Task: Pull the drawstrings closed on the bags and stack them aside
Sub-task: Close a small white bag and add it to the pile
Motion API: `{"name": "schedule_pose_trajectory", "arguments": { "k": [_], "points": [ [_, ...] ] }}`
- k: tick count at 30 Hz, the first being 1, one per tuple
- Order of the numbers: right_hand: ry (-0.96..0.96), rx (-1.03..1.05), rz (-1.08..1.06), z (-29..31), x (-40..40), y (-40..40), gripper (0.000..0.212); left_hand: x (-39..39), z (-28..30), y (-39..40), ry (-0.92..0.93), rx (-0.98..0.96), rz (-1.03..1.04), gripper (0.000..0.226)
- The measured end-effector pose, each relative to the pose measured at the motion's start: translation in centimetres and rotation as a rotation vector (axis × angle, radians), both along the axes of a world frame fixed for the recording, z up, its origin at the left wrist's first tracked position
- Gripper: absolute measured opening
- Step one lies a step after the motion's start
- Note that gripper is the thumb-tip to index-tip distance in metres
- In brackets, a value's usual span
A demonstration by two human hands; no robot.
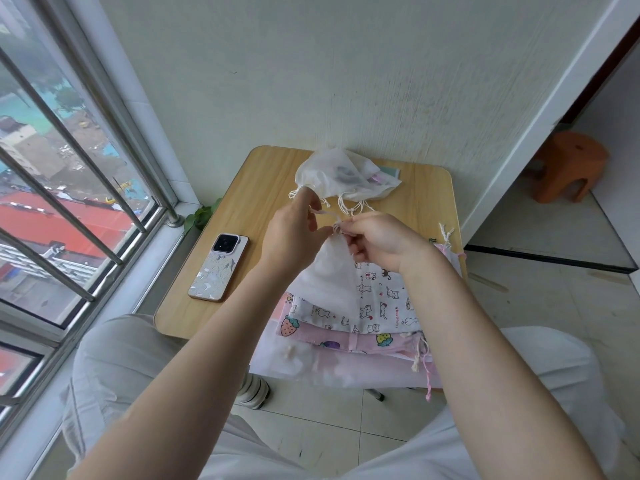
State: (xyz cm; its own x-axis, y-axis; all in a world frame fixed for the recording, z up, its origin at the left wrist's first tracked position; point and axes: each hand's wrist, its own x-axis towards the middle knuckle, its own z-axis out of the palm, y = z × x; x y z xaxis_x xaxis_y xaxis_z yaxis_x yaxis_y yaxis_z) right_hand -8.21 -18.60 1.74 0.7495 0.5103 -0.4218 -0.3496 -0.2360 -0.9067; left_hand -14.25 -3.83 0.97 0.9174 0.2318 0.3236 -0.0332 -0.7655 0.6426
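Over the table: small light-wood table with rounded corners (242, 202), set against a pale wall beside a barred window
Held bag: sheer white fabric drawstring bag (329, 275), lifted above the near half of the table, gathered neck up between both hands, body hanging down over the flat pile
Left hand: left hand (294, 233), just left of the bag's neck, fingers curled, pinching a thin white drawstring cord (323, 213) near the fingertips
Right hand: right hand (377, 240), just right of the neck, thumb and forefinger pinching the cord's other end at the gathered top, remaining fingers curled under
Cord: stretched short between the two hands, above the bag's mouth
Closed bags: heap of sheer white drawstring bags (343, 178) at the far edge of the table near the wall, cords trailing toward the hands, well apart from the held bag
Flat pile: white cotton bag printed with small black cats (377, 303) on top, pink bags with strawberry and fruit prints (346, 336) below, overhanging the near table edge, directly under the hands
Writing: tiny red lettering on the cat-print bag, too small to read
Phone: smartphone with silver patterned back and dark square camera block (220, 268), face down, left of the hands
Stool: orange plastic stool (568, 164), on the floor far right
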Motion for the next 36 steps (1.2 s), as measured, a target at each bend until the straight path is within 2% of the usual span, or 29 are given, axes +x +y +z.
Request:
{"name": "schedule_pose_trajectory", "arguments": {
  "k": [6, 8, 12, 16, 19, 22, 24, 28, 30, 33, 35, 36],
  "points": [
    [0.038, 0.060, -0.082, -0.1, 0.0, -0.2, 0.023, 0.1, -0.4, 0.0, 0.047, -0.192, -0.021, 0.016],
    [0.035, 0.069, -0.088, -0.1, 0.0, -0.3, 0.022, 0.1, -0.3, -0.2, 0.061, -0.179, -0.025, 0.009],
    [0.003, 0.051, -0.093, -0.2, 0.1, -0.4, 0.019, 0.2, -0.2, -0.3, 0.074, -0.169, -0.028, 0.013],
    [-0.013, 0.057, -0.080, 0.0, -0.1, -0.6, 0.004, 0.4, -0.3, -0.1, 0.095, -0.146, -0.002, 0.011],
    [-0.071, 0.047, -0.121, 0.0, -0.1, -1.0, 0.010, 0.6, -0.4, 0.4, 0.140, -0.116, -0.011, 0.009],
    [-0.229, -0.059, -0.225, -0.2, 0.0, -1.4, 0.007, 0.8, -0.3, 1.0, 0.206, -0.047, -0.017, 0.010],
    [-0.357, -0.161, -0.285, -0.5, 0.3, -1.7, 0.007, 0.8, 0.0, 1.4, 0.270, 0.083, -0.039, 0.009],
    [-0.478, -0.268, -0.258, -1.1, 0.7, -1.6, 0.012, 0.9, 0.4, 1.9, 0.422, 0.401, -0.070, 0.019],
    [-0.535, -0.302, -0.230, -1.4, 0.9, -1.3, 0.013, 1.2, 0.4, 2.0, 0.446, 0.449, -0.071, 0.025],
    [-0.573, -0.290, -0.178, -0.7, 1.5, -1.1, 0.007, 1.6, 1.0, 2.4, 0.399, 0.286, -0.174, 0.027],
    [-0.573, -0.259, -0.139, -0.1, 1.8, -1.2, 0.006, 2.1, 1.9, 2.6, 0.437, 0.166, -0.314, 0.039],
    [-0.577, -0.252, -0.126, 0.2, 2.1, -1.1, 0.006, 2.5, 2.2, 2.5, 0.474, 0.183, -0.359, 0.044]
  ]
}}
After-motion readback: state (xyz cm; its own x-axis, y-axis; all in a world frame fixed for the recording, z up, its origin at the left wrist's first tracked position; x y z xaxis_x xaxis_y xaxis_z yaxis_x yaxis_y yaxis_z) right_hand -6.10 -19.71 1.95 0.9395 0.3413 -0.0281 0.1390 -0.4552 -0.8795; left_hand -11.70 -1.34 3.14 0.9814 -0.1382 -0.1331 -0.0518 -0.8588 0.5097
